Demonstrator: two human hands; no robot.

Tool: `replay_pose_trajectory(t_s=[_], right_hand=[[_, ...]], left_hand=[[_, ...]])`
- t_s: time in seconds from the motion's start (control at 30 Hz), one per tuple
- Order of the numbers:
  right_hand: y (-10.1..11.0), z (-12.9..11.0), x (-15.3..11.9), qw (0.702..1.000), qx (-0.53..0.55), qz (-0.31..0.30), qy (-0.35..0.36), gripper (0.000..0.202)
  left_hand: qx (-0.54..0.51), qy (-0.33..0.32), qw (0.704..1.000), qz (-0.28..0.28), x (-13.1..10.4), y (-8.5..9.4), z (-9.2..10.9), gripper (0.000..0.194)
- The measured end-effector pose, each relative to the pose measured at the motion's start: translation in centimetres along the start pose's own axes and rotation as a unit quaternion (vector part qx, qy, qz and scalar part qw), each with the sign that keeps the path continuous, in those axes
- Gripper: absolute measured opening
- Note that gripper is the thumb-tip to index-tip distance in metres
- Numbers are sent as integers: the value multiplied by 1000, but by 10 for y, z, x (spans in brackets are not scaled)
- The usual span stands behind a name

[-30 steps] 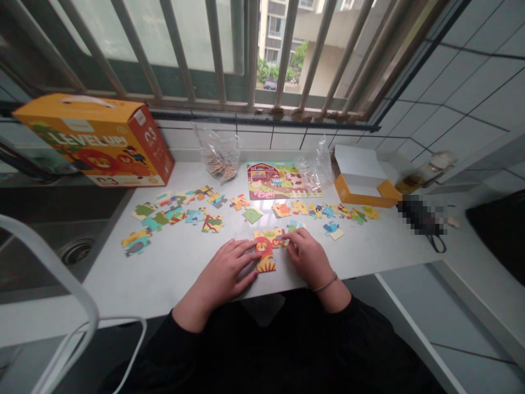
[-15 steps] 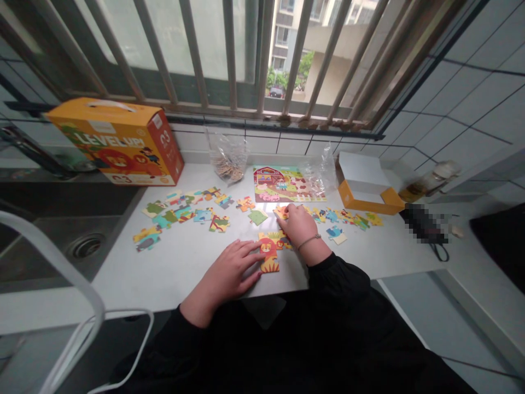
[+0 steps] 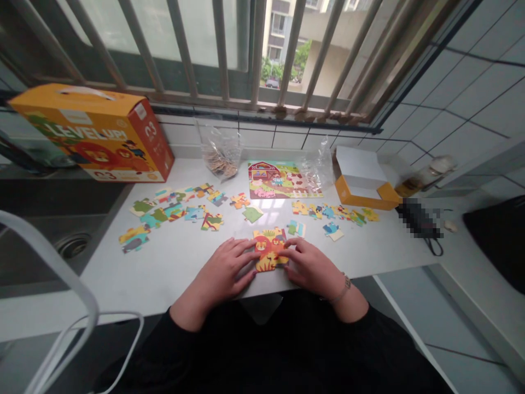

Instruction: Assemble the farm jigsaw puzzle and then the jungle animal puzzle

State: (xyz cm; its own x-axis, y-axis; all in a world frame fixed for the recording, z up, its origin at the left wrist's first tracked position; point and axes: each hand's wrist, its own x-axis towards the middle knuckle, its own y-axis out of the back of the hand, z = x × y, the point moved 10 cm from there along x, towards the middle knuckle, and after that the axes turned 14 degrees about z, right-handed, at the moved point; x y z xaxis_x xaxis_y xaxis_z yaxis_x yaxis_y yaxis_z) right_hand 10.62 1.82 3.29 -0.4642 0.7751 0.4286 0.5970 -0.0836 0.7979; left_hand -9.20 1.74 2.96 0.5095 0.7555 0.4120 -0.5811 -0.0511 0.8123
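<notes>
- Centrally, a partly joined lion puzzle [image 3: 267, 255] is shown flat near the front edge of a white counter [image 3: 172, 279], bordered by both hands.
- Its left edge is touched by the left hand [image 3: 226, 268], whose fingers are slightly spread and laid down rather than closed.
- Its right side is met by the thumb and bent fingers of the right hand [image 3: 309, 264]; whether a piece is pinched there cannot be told, and that edge is partly covered.
- Just beyond the right hand, a blue-green piece [image 3: 296, 227] is seen lying loose; to its right, a blue bird piece [image 3: 332, 230] is placed.
- A green piece [image 3: 251, 214] is set between the puzzle and a farm picture [image 3: 266, 183], whose right part is overlapped by a crumpled clear bag [image 3: 319, 169].
- Loose pieces are spread in a left cluster [image 3: 172, 212] and a right-hand row [image 3: 328, 211].
- Along the back, a bag of brown pieces [image 3: 221, 163] and an opened orange box [image 3: 363, 194] are arranged.
- The far left corner is occupied by a large "LEVEL UP!" carton [image 3: 98, 137], beside the dark sink [image 3: 39, 219].
</notes>
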Motion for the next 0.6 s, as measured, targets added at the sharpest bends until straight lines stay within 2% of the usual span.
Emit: replay_pose_trajectory(t_s=[0.2,0.6], right_hand=[[-4,4,-17,998,-52,33,-16,40],[-1,-1,-14,998,-40,44,-15,37]], left_hand=[[0,0,1000,2,2,2,2,38],[4,-1,1000,3,1,2,1,38]])
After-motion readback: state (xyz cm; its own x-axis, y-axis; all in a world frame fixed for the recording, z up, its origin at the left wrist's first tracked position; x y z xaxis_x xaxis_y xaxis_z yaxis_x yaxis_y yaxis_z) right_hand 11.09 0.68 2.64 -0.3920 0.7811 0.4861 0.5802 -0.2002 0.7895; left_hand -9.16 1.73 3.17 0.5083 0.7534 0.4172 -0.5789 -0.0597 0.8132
